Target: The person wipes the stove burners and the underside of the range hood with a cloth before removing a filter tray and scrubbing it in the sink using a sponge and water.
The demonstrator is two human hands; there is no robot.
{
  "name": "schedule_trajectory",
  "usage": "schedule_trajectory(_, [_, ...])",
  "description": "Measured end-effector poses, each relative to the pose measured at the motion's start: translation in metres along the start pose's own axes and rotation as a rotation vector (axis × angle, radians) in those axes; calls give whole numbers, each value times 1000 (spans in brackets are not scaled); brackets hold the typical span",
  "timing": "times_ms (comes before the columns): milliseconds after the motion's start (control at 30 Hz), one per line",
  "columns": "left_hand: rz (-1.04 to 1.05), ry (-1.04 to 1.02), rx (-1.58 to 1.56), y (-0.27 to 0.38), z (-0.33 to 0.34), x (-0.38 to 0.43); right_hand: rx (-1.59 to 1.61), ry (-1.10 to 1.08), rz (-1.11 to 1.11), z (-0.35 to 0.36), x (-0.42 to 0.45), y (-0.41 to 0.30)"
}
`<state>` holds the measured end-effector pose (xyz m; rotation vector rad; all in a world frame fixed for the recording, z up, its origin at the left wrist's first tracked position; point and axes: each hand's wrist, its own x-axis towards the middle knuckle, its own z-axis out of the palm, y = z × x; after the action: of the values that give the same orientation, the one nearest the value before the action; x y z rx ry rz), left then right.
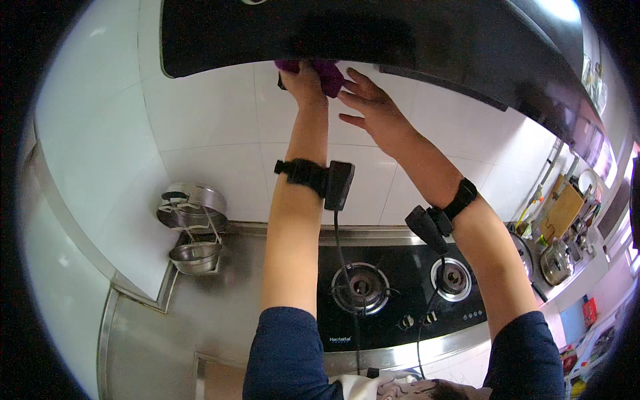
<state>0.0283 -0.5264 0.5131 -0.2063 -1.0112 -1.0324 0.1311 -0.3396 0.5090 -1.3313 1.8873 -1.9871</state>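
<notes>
My left hand (303,84) is raised to the lower edge of a black range hood (280,35) and grips a purple cloth (330,79). Part of the cloth and the fingertips are hidden behind the hood's edge. To the right of the cloth is my right hand (367,102), with its fingers spread and nothing held in them. Whether its fingertips touch the cloth is hard to tell. Both forearms wear black straps with small black devices, and a cable hangs from each.
Below my arms lies a black two-burner gas hob (400,280). A rack (218,240) at the left holds a steamer pot (205,200) and a steel bowl (195,257). On the right stand a lidded pot (556,262) and a wooden cutting board (562,210). White tiles (210,115) cover the wall.
</notes>
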Motion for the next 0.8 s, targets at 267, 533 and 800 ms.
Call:
schedule_trajectory(267, [-666, -65, -1145, 15, 24, -7, 51, 105, 80, -32, -2, 19])
schedule_trajectory(533, [-591, -28, -991, 69, 19, -25, 107, 89, 110, -39, -4, 29])
schedule_trajectory(800, [-877, 87, -989, 10, 58, -3, 71, 123, 78, -57, -9, 25])
